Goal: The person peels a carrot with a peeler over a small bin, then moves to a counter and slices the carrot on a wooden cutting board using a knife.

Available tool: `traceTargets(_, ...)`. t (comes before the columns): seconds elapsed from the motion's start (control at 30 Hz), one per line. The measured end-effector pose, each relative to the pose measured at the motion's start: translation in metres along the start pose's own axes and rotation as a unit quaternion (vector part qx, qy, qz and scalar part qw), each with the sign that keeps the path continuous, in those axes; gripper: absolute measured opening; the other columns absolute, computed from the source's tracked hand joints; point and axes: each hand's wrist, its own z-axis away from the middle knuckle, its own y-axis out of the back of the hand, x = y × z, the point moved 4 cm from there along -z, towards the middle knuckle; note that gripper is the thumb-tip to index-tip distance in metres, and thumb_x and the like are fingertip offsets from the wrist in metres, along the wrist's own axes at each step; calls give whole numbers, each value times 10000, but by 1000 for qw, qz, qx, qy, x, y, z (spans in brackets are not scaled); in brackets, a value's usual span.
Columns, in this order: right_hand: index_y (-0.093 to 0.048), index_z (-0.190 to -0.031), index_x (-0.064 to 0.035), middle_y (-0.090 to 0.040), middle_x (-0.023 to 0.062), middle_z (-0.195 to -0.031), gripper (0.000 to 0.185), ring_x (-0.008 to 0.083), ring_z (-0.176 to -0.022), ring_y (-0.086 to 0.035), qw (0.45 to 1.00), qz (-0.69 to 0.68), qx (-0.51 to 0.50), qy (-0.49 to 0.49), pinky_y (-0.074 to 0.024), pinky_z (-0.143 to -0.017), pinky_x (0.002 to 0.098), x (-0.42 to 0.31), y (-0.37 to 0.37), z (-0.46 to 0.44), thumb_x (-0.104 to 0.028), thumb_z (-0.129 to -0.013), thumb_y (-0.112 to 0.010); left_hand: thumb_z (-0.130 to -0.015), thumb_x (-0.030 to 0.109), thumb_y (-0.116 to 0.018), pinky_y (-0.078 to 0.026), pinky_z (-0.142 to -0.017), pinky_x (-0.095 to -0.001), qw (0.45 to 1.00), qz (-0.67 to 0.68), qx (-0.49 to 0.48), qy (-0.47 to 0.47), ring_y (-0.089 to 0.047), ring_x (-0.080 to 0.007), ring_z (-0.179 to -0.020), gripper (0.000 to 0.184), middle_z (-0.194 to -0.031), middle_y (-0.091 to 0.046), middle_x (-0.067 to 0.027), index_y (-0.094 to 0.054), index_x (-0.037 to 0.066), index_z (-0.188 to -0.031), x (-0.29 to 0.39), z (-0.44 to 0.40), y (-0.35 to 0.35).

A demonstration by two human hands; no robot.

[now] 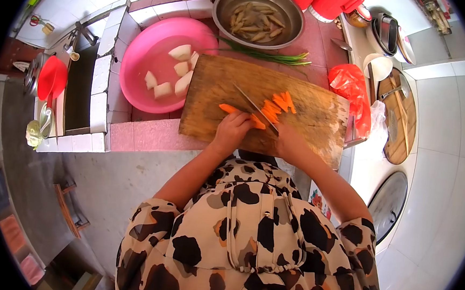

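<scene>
A worn wooden cutting board (215, 84) lies on the pink tiled counter in front of me. My left hand (232, 130) presses on a piece of carrot (257, 122), with another orange piece showing past its fingertips. In my right hand (292, 142) is a kitchen knife (254, 104), its blade pointing up and left across the board, right beside the carrot. Cut carrot sticks (278, 106) lie in a loose pile to the right of the blade. My right fingers wrap the handle, which is mostly hidden.
Left of the board, a pink basin (137, 47) holds water and several white chunks. Behind stand a metal bowl (219, 15) of shrimp-like pieces in water and some green onions (266, 54). A red plastic bag (349, 88) and a round wooden lid (392, 140) are at the right.
</scene>
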Motion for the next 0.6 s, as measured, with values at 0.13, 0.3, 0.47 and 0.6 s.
traceTargets(0.13, -537, -1042, 16, -604, 248, -1036, 237, 429, -968, -599, 1000, 7, -8, -5, -479, -826, 487, -14, -3, -2, -8, -811, -488, -699, 67, -628, -498, -801, -375, 1000, -3, 13, -2, -599, -275, -913, 199, -959, -612, -75, -656, 74, -896, 3, -6, 0)
traceTargets(0.3, -557, -1107, 5, -599, 261, -1071, 293, 430, -991, -589, 1000, -17, 6, -4, -473, -848, 484, -3, -22, -25, -10, -825, -477, -706, 72, -624, -495, -800, -374, 1000, -5, -28, 2, -593, -274, -917, 203, -982, -608, -72, -661, 80, -905, 3, 4, 0)
traceTargets(0.47, -534, -1054, 11, -596, 237, -1054, 234, 415, -972, -603, 1000, 12, -9, 17, -483, -830, 482, -1, -8, 4, -10, -829, -475, -707, 69, -617, -497, -798, -372, 1000, -15, -12, 8, -589, -269, -925, 201, -982, -607, -70, -660, 75, -903, 5, 7, 1)
traceTargets(0.6, -530, -1080, 5, -584, 231, -1072, 260, 417, -970, -603, 1000, 15, -8, -7, -486, -829, 481, -22, -15, -6, -12, -823, -492, -709, 80, -598, -497, -806, -368, 1000, -4, -14, 7, -586, -260, -938, 200, -971, -602, -63, -646, 67, -904, 8, 2, 3)
